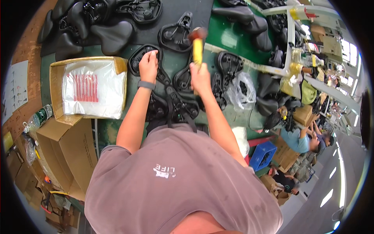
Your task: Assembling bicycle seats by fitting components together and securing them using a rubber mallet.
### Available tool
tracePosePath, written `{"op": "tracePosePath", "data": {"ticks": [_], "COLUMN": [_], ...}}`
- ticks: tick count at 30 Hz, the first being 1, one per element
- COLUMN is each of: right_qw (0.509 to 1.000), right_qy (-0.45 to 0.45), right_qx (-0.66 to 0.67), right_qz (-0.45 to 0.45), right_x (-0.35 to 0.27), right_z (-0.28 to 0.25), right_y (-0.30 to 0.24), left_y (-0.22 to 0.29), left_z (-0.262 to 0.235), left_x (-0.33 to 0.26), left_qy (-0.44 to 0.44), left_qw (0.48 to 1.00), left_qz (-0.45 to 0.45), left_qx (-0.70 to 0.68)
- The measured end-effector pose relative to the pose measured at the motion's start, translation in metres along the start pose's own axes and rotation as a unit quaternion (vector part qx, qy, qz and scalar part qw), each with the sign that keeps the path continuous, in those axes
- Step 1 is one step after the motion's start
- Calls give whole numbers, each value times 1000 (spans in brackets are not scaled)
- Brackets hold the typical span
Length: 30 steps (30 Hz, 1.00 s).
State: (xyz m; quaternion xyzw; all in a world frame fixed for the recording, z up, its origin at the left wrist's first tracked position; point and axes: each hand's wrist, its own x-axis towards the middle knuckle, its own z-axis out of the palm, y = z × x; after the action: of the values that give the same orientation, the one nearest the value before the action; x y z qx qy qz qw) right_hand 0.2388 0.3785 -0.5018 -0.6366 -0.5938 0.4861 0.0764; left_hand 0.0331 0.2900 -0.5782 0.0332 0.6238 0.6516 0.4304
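Note:
My right hand (pixel 200 80) is wrapped round the yellow handle of a hammer (pixel 198 50), whose reddish-brown head points away from me above the bench. My left hand (pixel 149 67), with a dark band on its wrist, is closed over an upturned black bicycle saddle (pixel 135 62); whatever its fingers hold is hidden. More upturned saddles lie close by, one (pixel 181 80) between my hands and another (pixel 230 64) right of the hammer. Beyond them rests a saddle (pixel 173 37) with its underside showing.
At left stands an open carton (pixel 122 87) lined with white plastic, with red strips on top. Finished black saddles (pixel 113 37) are piled at the far left. A clear plastic bag (pixel 242 91) lies at right, near a metal frame (pixel 290 43). Co-workers (pixel 296 138) sit further right.

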Motion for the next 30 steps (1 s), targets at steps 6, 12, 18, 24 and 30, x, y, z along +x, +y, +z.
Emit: {"op": "tracePosePath", "data": {"ticks": [6,12,18,24,30], "right_qw": [995,968,960,978,971], "right_qy": [31,-28,-2,60,100], "right_qx": [92,247,278,197,215], "right_qz": [-2,35,40,26,39], "right_x": [-58,-38,-7,-61,-104], "right_z": [-36,1,-11,-52,-70], "right_y": [70,124,86,77,112], "left_y": [-52,-79,-86,-16,-4], "left_z": [-134,-154,-178,-109,-8], "left_x": [-143,-170,-153,-153,-112], "left_qy": [1,-96,-112,-35,-198], "left_qw": [875,918,901,987,955], "left_qz": [60,-338,-413,-136,-194], "left_qx": [480,184,75,77,-100]}}
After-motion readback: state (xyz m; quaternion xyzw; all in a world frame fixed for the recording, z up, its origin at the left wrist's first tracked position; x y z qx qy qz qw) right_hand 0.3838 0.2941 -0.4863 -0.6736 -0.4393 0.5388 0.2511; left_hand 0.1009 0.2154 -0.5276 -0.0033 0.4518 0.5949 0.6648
